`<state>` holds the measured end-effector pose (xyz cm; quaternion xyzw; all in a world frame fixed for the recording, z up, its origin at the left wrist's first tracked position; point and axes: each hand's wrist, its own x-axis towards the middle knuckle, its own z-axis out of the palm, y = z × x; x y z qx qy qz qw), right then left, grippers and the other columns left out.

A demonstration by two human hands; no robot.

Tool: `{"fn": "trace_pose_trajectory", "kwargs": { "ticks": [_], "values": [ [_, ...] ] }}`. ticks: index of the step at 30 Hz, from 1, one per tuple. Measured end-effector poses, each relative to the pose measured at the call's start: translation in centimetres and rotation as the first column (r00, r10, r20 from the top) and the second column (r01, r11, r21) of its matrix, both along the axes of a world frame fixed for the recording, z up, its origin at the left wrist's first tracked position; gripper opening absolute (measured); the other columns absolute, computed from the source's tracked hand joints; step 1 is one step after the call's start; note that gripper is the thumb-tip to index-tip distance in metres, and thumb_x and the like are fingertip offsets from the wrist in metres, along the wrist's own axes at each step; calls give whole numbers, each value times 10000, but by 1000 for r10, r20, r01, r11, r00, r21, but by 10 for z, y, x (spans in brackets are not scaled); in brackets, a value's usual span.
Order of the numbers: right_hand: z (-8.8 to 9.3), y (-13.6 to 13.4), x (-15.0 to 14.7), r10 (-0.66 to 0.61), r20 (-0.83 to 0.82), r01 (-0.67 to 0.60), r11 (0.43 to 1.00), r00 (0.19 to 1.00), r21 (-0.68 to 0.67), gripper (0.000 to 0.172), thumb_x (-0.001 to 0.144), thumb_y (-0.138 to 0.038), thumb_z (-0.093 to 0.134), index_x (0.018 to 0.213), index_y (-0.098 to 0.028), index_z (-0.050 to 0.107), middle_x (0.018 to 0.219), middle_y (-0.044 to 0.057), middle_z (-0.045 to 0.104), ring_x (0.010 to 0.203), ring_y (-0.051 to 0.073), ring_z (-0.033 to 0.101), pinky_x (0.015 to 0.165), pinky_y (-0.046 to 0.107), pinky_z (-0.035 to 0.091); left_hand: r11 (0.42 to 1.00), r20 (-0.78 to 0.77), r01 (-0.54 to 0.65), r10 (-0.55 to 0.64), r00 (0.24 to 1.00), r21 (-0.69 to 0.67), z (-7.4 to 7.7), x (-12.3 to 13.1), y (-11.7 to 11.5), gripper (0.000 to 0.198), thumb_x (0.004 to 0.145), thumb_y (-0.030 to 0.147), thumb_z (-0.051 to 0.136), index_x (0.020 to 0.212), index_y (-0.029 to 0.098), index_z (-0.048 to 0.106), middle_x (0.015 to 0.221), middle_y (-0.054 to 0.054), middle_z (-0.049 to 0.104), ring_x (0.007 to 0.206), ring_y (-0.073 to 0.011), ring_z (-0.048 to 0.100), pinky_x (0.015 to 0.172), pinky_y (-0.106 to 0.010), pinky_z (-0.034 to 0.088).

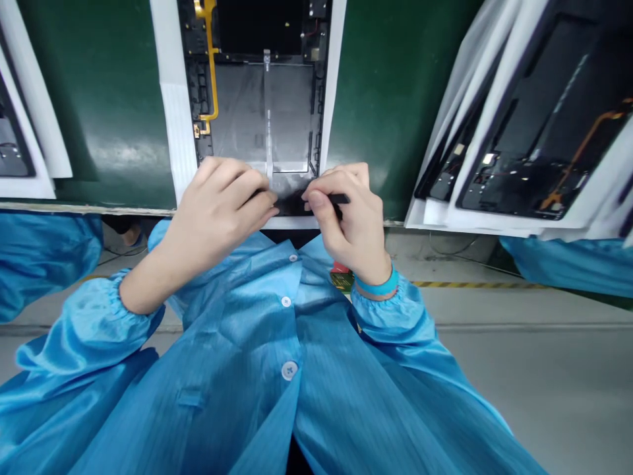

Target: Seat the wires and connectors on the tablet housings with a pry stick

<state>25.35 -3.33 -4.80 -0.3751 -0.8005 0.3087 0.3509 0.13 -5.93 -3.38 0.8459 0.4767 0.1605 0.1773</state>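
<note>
An opened tablet housing (291,119) lies in front of me with a large dark grey battery area and an orange flex cable (212,72) along its left side. At the housing's near left corner, my left hand (222,201) is closed, its fingertips bent down onto the edge; what they hold, if anything, is hidden. By the near right corner, my right hand (351,214) pinches a slim black tool (339,198) whose tip is hidden behind the fingers. A blue band circles the right wrist.
White foam sheets (178,125) lie under the housing on the green work surface (390,86). To the right, several similar housings (539,125) are stacked between white sheets. Another housing (12,138) sits at far left. Blue sleeves of other people (44,257) show at both sides.
</note>
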Motion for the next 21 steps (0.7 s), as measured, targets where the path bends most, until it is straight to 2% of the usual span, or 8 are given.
{"fn": "trace_pose_trajectory", "kwargs": {
  "ticks": [5, 10, 13, 21],
  "values": [
    [-6, -5, -4, -42, -70, 42, 999, 997, 11, 226, 1212, -357, 508, 1067, -301, 672, 899, -27, 754, 838, 196, 695, 913, 445, 526, 994, 100, 9, 3, 995, -113, 8, 9, 13, 396, 1166, 508, 540, 982, 214, 732, 1016, -83, 714, 1125, -345, 747, 1050, -620, 583],
    [-7, -9, -4, -169, -131, 152, 979, 977, -133, 301, 1223, -434, 485, 1044, -308, 691, 947, -5, 769, 895, 217, 747, 956, 480, 595, 997, 26, 74, -73, 997, -29, 4, 13, 14, 400, 1182, 397, 443, 952, 200, 703, 908, -79, 659, 1025, -317, 733, 954, -577, 609],
    [-7, -8, -2, -222, -161, 198, 968, 962, -156, 304, 1219, -460, 505, 1035, -302, 687, 927, -10, 748, 871, 212, 755, 959, 480, 611, 998, 46, 62, -61, 997, -15, 1, 14, 10, 372, 1181, 342, 448, 951, 208, 708, 920, -75, 664, 1040, -303, 730, 985, -582, 616],
    [2, 0, 1, -171, 32, 174, 975, 985, -138, 435, 1237, -534, 400, 1025, -291, 693, 960, 11, 746, 970, 237, 742, 1108, 569, 576, 997, 27, 45, -43, 999, -65, 4, 16, 10, 387, 1190, 410, 494, 921, 198, 674, 926, -67, 686, 1036, -296, 725, 1012, -638, 610]
  ]
}}
